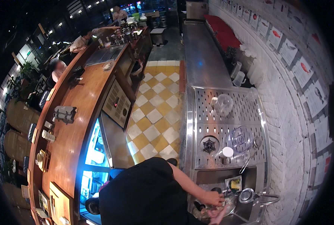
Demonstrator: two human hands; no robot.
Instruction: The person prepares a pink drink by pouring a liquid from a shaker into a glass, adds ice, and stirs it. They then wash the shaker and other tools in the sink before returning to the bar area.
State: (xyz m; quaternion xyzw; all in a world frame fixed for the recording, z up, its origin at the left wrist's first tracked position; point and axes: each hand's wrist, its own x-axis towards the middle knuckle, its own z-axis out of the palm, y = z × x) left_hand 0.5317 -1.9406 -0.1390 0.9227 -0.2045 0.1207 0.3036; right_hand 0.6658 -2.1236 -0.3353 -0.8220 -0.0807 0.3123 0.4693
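My left hand (213,197), at the end of a bare forearm, is over the sink (208,176) with its fingers curled. Whatever is in them is hidden. Just below it my right hand (217,216) shows fingers stretched out, close to the left. Both are beside a shiny rounded vessel (230,205) in the basin, its kind unclear. A dark-topped item (199,206) lies by the right hand. Beyond the hands, a small container (228,181) holds a yellow sponge (235,183). A round metal strainer (246,195) stands to the right.
A perforated steel drainboard (227,125) carries clear jugs (241,138), a white-lidded item (227,152) and a metal utensil (245,165). Behind me a wooden counter (75,108) runs above blue-lit fridges (95,150). A person (81,42) is beyond it. Tiled floor (154,108) lies between.
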